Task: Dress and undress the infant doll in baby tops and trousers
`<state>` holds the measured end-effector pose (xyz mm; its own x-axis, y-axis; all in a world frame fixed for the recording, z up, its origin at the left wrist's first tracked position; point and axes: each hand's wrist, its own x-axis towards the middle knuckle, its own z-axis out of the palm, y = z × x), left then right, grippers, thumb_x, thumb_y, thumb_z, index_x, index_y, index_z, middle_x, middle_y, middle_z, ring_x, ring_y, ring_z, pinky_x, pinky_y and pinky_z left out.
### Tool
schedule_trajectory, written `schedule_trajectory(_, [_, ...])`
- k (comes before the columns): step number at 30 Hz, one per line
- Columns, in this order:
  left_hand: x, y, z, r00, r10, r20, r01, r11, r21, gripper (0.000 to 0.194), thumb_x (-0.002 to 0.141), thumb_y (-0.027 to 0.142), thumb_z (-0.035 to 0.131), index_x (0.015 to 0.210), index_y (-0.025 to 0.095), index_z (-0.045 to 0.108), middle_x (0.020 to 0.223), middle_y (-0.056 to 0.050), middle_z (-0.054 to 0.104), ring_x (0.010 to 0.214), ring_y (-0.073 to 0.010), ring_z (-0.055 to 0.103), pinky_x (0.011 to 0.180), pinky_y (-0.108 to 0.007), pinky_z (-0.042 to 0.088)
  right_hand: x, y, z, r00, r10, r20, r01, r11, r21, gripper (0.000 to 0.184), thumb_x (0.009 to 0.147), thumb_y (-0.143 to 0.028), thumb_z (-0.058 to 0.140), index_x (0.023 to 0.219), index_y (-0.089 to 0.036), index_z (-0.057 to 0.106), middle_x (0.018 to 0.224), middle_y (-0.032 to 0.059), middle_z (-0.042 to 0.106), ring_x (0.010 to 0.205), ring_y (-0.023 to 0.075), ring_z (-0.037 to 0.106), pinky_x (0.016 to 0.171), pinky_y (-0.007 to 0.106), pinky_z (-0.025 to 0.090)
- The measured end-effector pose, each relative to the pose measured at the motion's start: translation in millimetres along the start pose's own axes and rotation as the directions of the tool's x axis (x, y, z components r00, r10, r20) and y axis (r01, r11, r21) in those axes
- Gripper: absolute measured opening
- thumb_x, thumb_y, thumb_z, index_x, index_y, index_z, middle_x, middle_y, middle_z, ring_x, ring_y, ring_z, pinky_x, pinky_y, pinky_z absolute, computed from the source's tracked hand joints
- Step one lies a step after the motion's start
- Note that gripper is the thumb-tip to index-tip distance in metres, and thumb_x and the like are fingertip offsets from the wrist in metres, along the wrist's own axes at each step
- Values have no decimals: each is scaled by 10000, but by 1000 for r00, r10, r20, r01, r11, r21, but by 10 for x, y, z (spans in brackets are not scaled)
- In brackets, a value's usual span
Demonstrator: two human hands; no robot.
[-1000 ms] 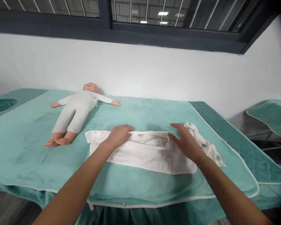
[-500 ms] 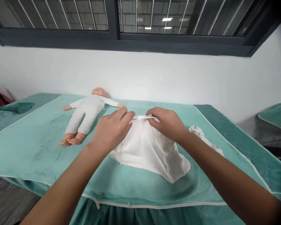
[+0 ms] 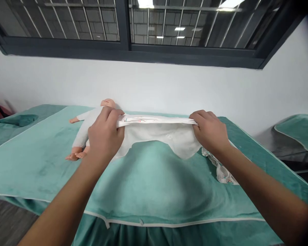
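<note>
White garment (image 3: pixel 160 131) out in front, stretched lengthwise from left hand (image 3: pixel 106 131) to right hand (image 3: pixel 210 131), long axis running crosswise to the body and roughly in line with the window frame (image 3: pixel 195 58) beyond. No gap between fingers and fabric on either side: one end to each hand, tension across the middle. Nearest to the doll (image 3: pixel 88 120), the left hand, overlapping part of that pale-suited body from this angle. Nearest to the patterned cloth (image 3: pixel 223 172), the right hand, with that crumpled piece lower down and partly behind the forearm. Fingers closed at both ends, gripping the upper edge, knuckles up. Apparently held above the green cover (image 3: pixel 154 198), judging by soft shadows below. And now for the looks: a narrow folded band along the top, nearly straight, flecked with tiny coloured marks too small to read; beneath, plain thin cloth hanging loose, high in the middle like an arch, dipping into a rounded flap near each hand. Exact cut of the garment, impossible to tell while bunched like that.
</note>
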<state>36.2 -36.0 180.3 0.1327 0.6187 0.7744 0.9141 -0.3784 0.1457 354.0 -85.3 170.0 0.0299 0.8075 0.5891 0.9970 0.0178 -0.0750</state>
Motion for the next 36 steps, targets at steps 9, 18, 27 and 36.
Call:
schedule_trajectory(9, [-1, -190, -158, 947, -233, 221, 280, 936, -214, 213, 873, 290, 500, 1022, 284, 652, 967, 16, 715, 945, -208, 627, 753, -294, 456, -50, 249, -9, 932, 336, 139, -356, 769, 531, 224, 767, -267, 519, 884, -204, 699, 815, 12, 676, 725, 174, 583, 625, 248, 407])
schedule_trajectory(18, [-41, -322, 622, 792, -302, 530, 190, 948, 256, 393, 910, 468, 463, 1170, 217, 616, 1060, -123, 686, 997, -329, 633, 800, -411, 494, 18, 312, 728, 884, 204, 421, -271, 957, 106, 321, 865, -189, 457, 1102, -179, 673, 1094, 96, 700, 978, 250, 629, 832, 320, 474])
schedule_trajectory(27, [-722, 232, 1385, 726, 24, 687, -104, 992, 76, 397, 863, 35, 360, 1117, 98, 658, 1129, -172, 659, 1099, -297, 605, 937, -407, 493, -434, -633, 1719, 910, 16, 413, -86, 985, 152, 431, 979, -115, 316, 1338, -76, 551, 1409, 161, 543, 1310, 223, 478, 1089, 325, 378])
schedule_trajectory(36, [-735, 408, 1513, 719, 37, 694, -15, 999, -38, 356, 870, 61, 396, 1056, 160, 683, 1215, -129, 668, 1168, -237, 609, 995, -335, 486, -251, -745, 1978, 905, 127, 405, -180, 979, 97, 496, 962, -140, 365, 1437, -20, 448, 1533, 246, 374, 1466, 320, 292, 1182, 457, 243])
